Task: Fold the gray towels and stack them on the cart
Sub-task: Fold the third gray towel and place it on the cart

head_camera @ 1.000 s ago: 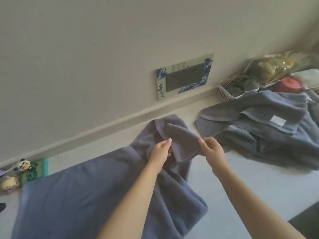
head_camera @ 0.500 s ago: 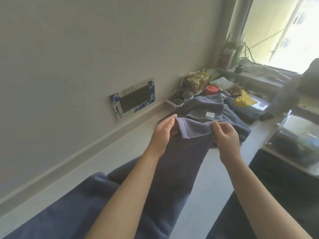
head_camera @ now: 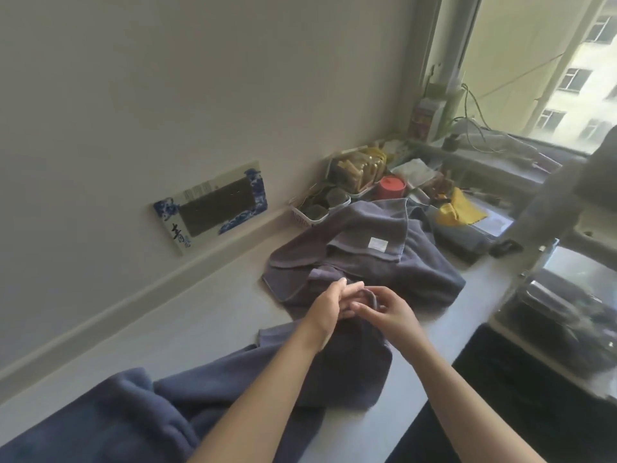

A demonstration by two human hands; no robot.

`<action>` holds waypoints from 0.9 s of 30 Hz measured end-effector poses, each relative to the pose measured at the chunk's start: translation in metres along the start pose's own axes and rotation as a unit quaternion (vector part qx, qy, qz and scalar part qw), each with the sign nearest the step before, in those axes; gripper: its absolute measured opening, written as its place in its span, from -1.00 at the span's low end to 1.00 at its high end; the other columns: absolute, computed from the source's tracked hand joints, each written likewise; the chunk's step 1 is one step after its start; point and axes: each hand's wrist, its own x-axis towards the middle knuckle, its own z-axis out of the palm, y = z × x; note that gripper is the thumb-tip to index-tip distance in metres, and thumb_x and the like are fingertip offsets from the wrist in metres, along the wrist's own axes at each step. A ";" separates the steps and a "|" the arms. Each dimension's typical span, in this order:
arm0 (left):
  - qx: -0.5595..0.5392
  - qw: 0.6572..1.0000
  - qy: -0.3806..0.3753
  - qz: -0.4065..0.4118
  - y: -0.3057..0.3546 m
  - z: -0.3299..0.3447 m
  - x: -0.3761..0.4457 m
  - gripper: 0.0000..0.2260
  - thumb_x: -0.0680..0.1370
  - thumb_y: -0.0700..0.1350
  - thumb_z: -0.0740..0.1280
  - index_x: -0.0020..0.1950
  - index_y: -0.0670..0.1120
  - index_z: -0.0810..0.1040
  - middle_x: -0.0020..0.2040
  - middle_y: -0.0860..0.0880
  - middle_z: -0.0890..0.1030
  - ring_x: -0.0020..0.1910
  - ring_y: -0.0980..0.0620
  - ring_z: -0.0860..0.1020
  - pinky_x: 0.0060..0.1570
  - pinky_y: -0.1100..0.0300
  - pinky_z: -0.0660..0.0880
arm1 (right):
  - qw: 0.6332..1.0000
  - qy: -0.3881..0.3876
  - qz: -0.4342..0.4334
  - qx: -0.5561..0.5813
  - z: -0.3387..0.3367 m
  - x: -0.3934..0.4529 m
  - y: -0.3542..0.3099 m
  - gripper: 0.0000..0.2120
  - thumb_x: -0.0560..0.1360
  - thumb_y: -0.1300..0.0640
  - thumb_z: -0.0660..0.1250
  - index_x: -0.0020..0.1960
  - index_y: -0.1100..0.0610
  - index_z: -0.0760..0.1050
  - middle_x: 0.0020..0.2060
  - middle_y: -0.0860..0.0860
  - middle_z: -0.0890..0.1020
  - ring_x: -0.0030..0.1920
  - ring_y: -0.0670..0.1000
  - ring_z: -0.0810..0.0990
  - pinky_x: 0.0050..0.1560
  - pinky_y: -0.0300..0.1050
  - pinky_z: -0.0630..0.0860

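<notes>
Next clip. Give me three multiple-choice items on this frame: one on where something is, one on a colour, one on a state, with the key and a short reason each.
1. Where is the pile of towels?
A. On the counter beyond the hands
B. On the floor
C. On the windowsill

2. What colour is the round lid behind the pile?
A. Green
B. Red
C. Black

3. What are the hands doing?
A. Both resting flat
B. Both gripping the towel
C. Both empty in the air

Key: 1 A, the pile lies on the counter past the hands. 2 B, the lid is red. 3 B, the left hand and the right hand pinch a towel edge between them.
</notes>
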 end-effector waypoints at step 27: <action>0.346 0.928 -0.135 -0.009 0.101 -0.038 0.099 -0.85 0.50 0.03 0.39 -0.13 -0.05 0.60 -0.22 0.09 0.60 -0.21 0.20 0.53 -0.14 0.26 0.45 | 0.973 0.042 -0.022 0.227 -0.154 0.081 -0.049 -0.83 0.53 0.09 0.26 0.00 0.11 0.60 -0.15 0.07 0.64 -0.10 0.03 0.57 -0.07 -0.11 0.54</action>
